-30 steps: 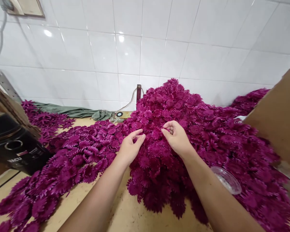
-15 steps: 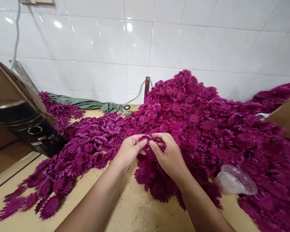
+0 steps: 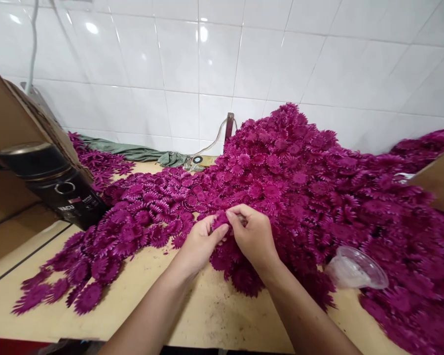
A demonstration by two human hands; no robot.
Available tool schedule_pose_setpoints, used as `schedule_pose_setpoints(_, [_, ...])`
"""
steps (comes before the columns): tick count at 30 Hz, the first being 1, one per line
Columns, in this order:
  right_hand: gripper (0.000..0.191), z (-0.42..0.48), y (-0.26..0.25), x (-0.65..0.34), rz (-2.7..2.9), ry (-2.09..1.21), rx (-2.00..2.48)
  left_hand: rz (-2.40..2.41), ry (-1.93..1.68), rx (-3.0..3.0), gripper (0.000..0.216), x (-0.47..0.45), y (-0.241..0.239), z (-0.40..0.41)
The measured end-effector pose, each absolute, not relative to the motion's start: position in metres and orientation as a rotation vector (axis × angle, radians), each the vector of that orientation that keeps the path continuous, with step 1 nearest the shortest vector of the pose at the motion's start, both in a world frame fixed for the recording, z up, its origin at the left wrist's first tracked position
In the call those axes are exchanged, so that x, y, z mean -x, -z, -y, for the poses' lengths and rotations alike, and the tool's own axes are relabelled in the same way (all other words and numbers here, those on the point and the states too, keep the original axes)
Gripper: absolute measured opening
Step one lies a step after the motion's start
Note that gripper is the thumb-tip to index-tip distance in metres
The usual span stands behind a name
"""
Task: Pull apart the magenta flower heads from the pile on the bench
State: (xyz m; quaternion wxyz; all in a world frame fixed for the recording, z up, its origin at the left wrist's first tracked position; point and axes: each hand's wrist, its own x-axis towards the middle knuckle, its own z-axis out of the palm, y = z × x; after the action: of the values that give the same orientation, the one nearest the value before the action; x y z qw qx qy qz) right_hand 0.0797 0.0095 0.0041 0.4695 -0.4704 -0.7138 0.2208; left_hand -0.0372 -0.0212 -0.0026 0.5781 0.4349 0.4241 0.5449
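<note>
Between my hands is a magenta artificial flower (image 3: 219,219) with fringed petals. My left hand (image 3: 203,240) is closed on its left side, the thumb lying across the front. My right hand (image 3: 254,235) pinches the flower's right edge between thumb and fingers; the other fingers curl in and are partly hidden. Just behind and below my hands spreads a large heap of the same magenta flowers (image 3: 281,167), highest at the wall. A flatter spread of flowers (image 3: 133,217) runs off to the left.
A black vacuum bottle (image 3: 55,182) leans by a cardboard box (image 3: 18,108) at left. A clear plastic tub (image 3: 357,268) lies tipped on the right. Green cloth (image 3: 129,150) runs along the tiled wall (image 3: 170,59). Another cardboard piece (image 3: 440,172) stands far right. Small bits dot the yellowish tabletop (image 3: 229,320).
My right hand has turned inward, its fingers now curled and pinching the flower's edge. The flower shows more between my hands. The view has shifted slightly, bringing the table's front edge into sight.
</note>
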Motion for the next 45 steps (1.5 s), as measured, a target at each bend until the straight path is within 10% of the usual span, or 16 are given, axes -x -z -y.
schedule_pose_setpoints(9, [0.033, -0.054, -0.038, -0.126, 1.595, -0.010, 1.305, -1.165, -1.356, -0.908, 0.033, 0.046, 0.017, 0.021])
schedule_pose_setpoints(16, [0.012, 0.001, -0.005, -0.071, 2.005, -0.763, 1.087, -1.128, -1.248, -0.897, 0.052, 0.043, 0.026, 0.013])
schedule_pose_setpoints(22, [0.016, -0.016, 0.000, -0.081, 1.855, -0.436, 1.355, -1.083, -1.247, -0.984, 0.040, 0.043, 0.021, 0.026])
schedule_pose_setpoints(34, [0.007, 0.010, 0.000, -0.071, 2.021, -0.883, 1.139, -1.077, -1.220, -0.897, 0.055, 0.046, 0.029, 0.028])
schedule_pose_setpoints(45, [0.010, -0.059, -0.027, -0.114, 1.470, -0.179, 1.350, -1.082, -1.269, -0.962, 0.035, 0.047, 0.031, 0.039])
